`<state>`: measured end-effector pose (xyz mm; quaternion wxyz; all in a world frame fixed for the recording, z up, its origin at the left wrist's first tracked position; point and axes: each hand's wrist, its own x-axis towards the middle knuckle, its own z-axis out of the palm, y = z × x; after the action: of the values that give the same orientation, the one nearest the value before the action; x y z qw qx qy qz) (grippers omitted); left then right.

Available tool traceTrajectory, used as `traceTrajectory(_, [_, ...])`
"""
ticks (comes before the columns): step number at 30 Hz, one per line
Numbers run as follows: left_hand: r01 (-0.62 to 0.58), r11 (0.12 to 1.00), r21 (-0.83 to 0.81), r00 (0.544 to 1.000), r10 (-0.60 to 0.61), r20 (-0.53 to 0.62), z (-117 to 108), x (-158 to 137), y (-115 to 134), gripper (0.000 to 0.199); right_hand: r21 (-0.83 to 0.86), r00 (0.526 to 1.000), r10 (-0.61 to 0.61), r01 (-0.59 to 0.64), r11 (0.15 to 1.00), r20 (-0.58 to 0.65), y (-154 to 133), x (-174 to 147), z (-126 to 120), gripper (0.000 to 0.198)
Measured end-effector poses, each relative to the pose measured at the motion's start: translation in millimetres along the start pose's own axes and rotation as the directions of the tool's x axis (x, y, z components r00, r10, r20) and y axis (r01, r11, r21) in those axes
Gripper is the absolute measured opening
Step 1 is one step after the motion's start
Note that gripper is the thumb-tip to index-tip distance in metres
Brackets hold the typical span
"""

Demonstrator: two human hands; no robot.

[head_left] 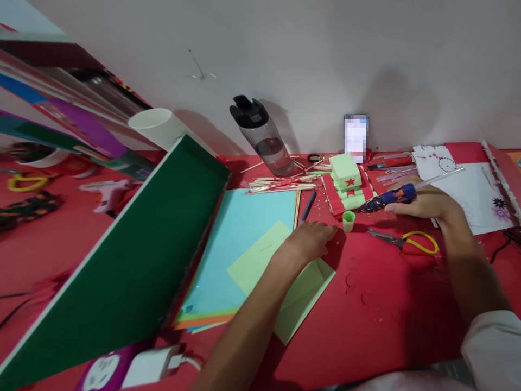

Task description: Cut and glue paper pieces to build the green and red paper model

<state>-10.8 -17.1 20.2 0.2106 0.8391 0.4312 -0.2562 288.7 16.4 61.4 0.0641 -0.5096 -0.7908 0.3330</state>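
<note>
My right hand (423, 202) is closed round a blue hot glue gun (391, 196) with a clear glue stick sticking out of its back. Its nozzle points left, close to a red and pale green paper model (345, 172) with a red star. My left hand (311, 241) reaches low over the table, fingers stretched out and apparently holding nothing. Just beyond its fingertips stands a small green paper cup (348, 221). Beneath my left wrist and forearm lie pale green paper sheets (303, 293). Yellow and red handled scissors (407, 241) lie between my hands.
A green board (134, 260) stands upright at left beside stacked coloured paper (244, 217). Behind are a water bottle (264, 138), wooden sticks (280, 184) and a propped phone (355, 138). Decorated white paper (468, 190) lies right. A white charger (150, 366) sits in front.
</note>
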Motion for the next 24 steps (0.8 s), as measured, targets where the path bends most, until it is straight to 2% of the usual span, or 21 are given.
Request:
traceTrajectory(14, [-0.002,1.000,-0.023,1.000,0.002,0.003,-1,2,-2,0.027,0.007,0.999,-0.008,0.007,1.000,0.033,-7,-2,-2,0.042])
traceTrajectory(24, [0.002,0.999,-0.033,1.000,-0.002,0.013,-5,0,0,0.029,-0.006,0.995,-0.064,0.065,0.998,0.076,-11,0,-2,0.048])
